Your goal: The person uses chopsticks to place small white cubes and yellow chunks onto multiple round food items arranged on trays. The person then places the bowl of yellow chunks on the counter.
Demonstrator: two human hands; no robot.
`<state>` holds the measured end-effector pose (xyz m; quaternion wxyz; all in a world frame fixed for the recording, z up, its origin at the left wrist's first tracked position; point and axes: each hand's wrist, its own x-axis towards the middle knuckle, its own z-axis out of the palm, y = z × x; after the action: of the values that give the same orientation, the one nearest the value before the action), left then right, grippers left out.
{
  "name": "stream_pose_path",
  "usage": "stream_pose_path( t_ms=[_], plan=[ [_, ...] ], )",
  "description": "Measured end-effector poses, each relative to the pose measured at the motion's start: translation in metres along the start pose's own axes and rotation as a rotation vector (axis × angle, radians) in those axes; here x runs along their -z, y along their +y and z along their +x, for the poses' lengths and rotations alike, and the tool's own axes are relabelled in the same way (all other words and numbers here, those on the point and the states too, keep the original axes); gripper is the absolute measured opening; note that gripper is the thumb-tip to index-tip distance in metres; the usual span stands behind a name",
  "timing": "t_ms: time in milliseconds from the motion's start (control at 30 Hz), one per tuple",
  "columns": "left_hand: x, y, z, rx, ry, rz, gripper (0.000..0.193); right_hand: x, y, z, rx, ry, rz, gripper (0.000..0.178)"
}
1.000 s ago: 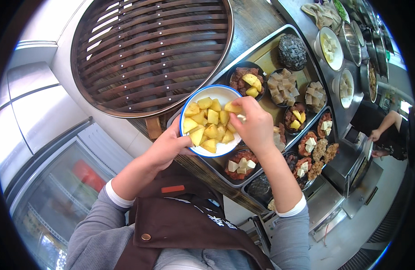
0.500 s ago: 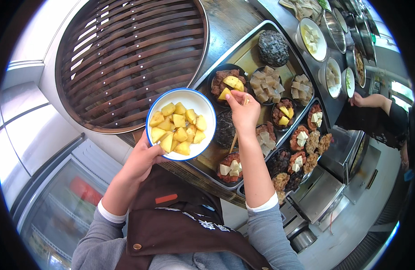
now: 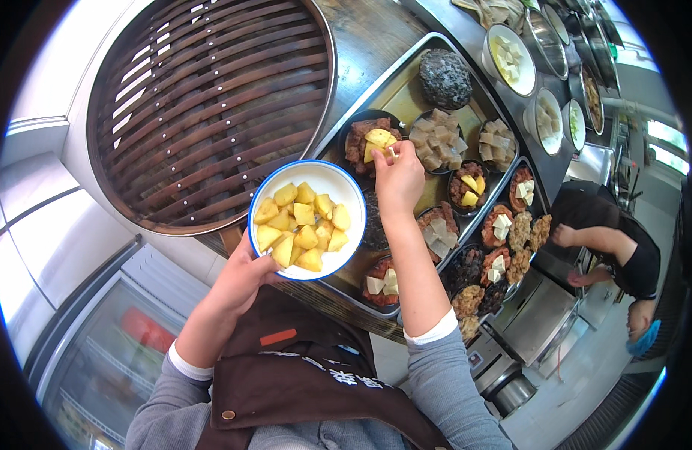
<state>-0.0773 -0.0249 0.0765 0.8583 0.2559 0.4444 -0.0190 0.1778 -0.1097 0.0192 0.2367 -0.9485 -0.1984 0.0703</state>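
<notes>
Many small bowls [image 3: 469, 189] on steel tray [image 3: 406, 94], kitchen counter [image 3: 368, 37].

An orange rectangular tag [image 3: 277, 337] sits on the brown apron [image 3: 301, 382], with pale lettering just beside it.

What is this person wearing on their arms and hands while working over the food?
Both hands, the left hand and the right hand, are bare: no gloves, rings or watch show. Each forearm is bare up to a pushed-up grey knit sleeve with a white inner cuff at its edge. A dark brown apron with a small orange tab covers the chest.
</notes>
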Motion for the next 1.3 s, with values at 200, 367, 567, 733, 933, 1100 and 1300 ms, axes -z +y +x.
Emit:
stream_pose_path(
  t_ms=[200,367,567,733,933,1100,1300],
  plan=[
    [-0.001,0.004,-0.007,-0.027,0.033,-0.011,0.066,0.036,0.016,-0.001,-0.104,0.04,0.25,0.018],
    [-0.003,0.009,-0.008,-0.039,0.015,0.027,0.062,0.082,0.045,0.0,-0.053,-0.061,0.278,0.017],
    [-0.01,0.011,-0.012,-0.022,-0.047,0.042,0.061,0.153,0.041,-0.08,-0.152,-0.145,0.492,0.023],
    [-0.055,-0.008,-0.005,0.066,-0.145,0.136,0.061,0.2,0.052,-0.15,-0.046,-0.176,0.453,0.013],
    [-0.127,-0.074,-0.02,0.13,-0.243,0.253,0.062,0.235,0.094,-0.186,0.135,-0.076,0.212,0.024],
    [-0.171,-0.166,-0.031,0.148,-0.279,0.318,0.066,0.256,0.15,-0.228,0.122,-0.14,0.087,0.033],
    [-0.213,-0.261,-0.062,0.192,-0.235,0.34,0.063,0.265,0.237,-0.284,0.191,-0.273,0.007,0.034]
  ],
)
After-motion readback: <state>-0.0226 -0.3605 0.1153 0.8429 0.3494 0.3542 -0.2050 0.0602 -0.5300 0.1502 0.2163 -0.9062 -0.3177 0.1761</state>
